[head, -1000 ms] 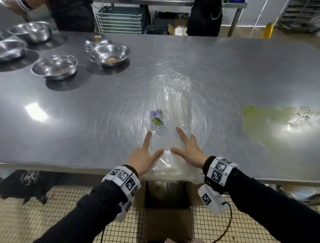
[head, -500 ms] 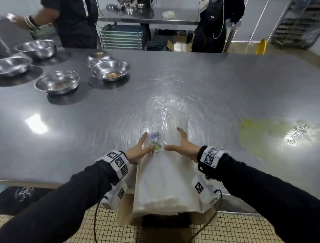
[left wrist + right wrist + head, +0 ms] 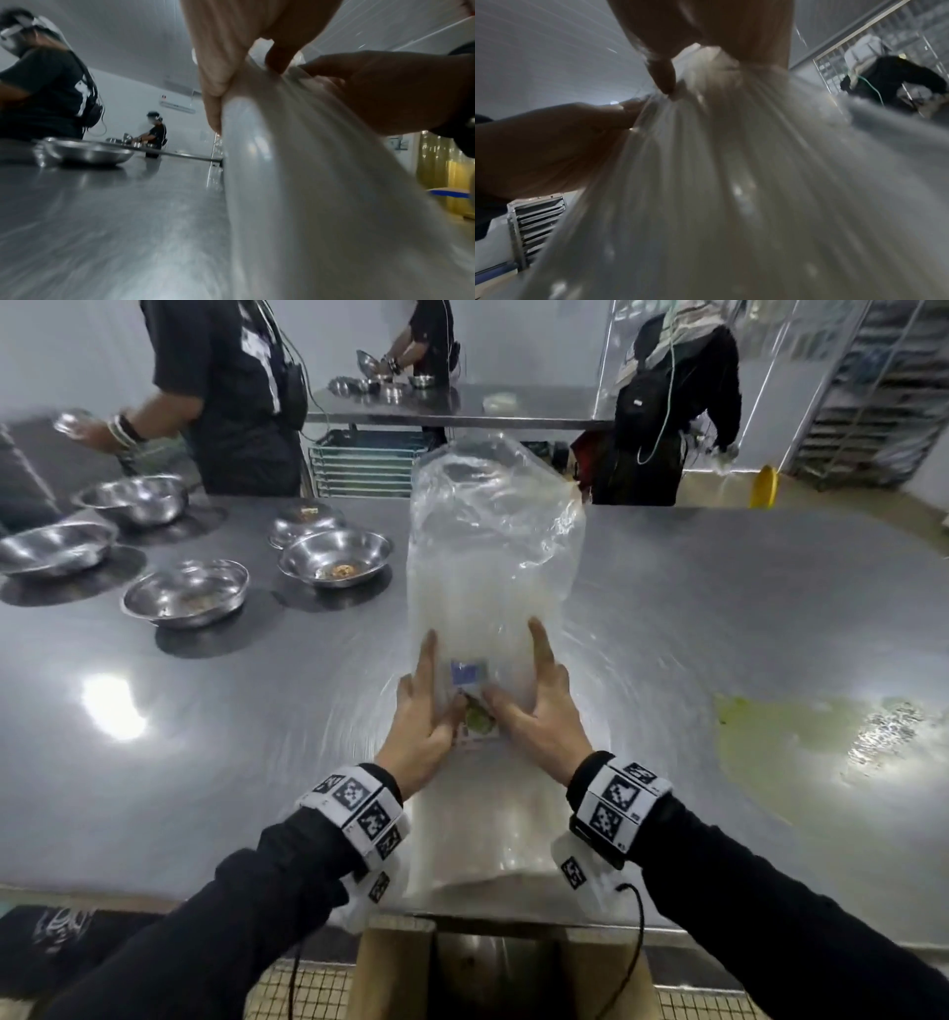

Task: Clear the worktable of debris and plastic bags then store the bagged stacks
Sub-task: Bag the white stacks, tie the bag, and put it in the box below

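From the head view, the bagged stack (image 3: 488, 618) stands raised over the worktop's (image 3: 719, 608) near edge, gripped between left hand (image 3: 426, 726) and right hand (image 3: 544, 716). Both wrist views show thumbs and fingers (image 3: 213, 97) pinching its plastic.

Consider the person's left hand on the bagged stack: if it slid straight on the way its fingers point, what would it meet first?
The left hand points along the bagged stack, away from the person. It would probably just ride up the bag's side toward its loose top; the steel bowls sit off to the left, though depth is uncertain.
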A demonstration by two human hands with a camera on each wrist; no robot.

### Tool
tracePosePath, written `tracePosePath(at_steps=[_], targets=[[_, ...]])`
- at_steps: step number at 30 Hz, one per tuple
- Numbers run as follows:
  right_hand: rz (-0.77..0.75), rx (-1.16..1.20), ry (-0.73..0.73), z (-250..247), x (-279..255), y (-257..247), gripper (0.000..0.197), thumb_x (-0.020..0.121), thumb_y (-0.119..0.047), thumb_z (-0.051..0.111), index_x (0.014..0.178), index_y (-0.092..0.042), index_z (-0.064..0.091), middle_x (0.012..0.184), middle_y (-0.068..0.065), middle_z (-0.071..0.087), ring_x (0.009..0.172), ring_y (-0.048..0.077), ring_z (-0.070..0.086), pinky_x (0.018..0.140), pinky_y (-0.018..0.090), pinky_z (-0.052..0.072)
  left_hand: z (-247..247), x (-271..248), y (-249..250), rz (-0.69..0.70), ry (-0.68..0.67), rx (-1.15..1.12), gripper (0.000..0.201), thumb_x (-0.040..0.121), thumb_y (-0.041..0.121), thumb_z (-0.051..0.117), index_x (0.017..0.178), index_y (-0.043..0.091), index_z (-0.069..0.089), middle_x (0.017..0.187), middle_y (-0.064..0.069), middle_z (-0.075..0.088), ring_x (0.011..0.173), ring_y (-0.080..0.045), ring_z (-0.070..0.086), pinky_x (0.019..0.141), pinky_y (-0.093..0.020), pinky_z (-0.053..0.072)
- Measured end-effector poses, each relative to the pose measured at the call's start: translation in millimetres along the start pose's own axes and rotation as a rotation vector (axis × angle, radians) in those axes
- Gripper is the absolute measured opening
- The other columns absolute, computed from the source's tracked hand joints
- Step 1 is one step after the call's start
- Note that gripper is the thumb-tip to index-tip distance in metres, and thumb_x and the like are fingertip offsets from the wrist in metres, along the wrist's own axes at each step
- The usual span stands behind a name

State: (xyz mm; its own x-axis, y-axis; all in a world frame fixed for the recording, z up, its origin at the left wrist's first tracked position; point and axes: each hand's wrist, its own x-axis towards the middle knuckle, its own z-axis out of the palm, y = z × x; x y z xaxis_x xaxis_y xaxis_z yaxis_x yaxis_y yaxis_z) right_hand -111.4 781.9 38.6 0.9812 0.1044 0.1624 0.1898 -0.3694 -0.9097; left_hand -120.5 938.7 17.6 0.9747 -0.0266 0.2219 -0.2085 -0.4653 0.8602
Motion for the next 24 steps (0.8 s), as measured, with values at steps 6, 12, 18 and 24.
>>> tracePosePath(at_steps=[6,12,18,24], targets=[[-0.272,0.115,0.111,-7.8,-3.2,-16.3,0.079,0.083,-0.05,0.06,0.133,-0.058,-0.001,0.143,-0.007,0.023,0.114,-0.008,0.03,0.082,-0.01,0.028,-9.7,-9.7,21.5,0.201,0.196,-0.089,0.081,0.083,0.054,0.046,0.132,0.064,-0.018,0.138,-0.006,0.047,0.117,-0.012,0.056,0.099,-0.039,0.047],[-0.379,0.233,0.203,-16.4,-8.5,-33.1,0.066,0.077,-0.055,0.054,0.123,-0.072,0.009,0.148,-0.002,0.033,0.128,0.009,0.045,0.093,0.009,0.041,-32.3,9.6,73.2,0.148,0.281,-0.409,0.094,0.063,0.066,0.068,0.139,0.019,0.039,0.116,0.003,0.067,0.108,-0.015,0.065,0.089,-0.036,0.053],[-0.422,0.001,0.363,-46.7,11.4,-64.1,0.049,0.09,-0.044,0.053,0.133,-0.026,0.038,0.13,-0.007,0.043,0.113,0.009,0.042,0.087,0.015,0.032,-50.9,45.1,121.0,0.015,0.295,-0.131,0.035,0.079,0.037,0.071,0.1,0.009,0.073,0.098,-0.004,0.073,0.095,-0.014,0.067,0.089,-0.031,0.052],[-0.656,-0.668,0.664,-55.6,22.9,-76.0,0.04,0.084,-0.041,0.059,0.117,-0.022,0.047,0.122,0.017,0.044,0.111,0.03,0.043,0.094,0.036,0.036,-49.8,52.1,130.0,-0.02,0.368,0.161,0.034,0.09,0.032,0.056,0.069,0.008,0.065,0.063,-0.003,0.056,0.064,-0.016,0.05,0.072,-0.027,0.037]])
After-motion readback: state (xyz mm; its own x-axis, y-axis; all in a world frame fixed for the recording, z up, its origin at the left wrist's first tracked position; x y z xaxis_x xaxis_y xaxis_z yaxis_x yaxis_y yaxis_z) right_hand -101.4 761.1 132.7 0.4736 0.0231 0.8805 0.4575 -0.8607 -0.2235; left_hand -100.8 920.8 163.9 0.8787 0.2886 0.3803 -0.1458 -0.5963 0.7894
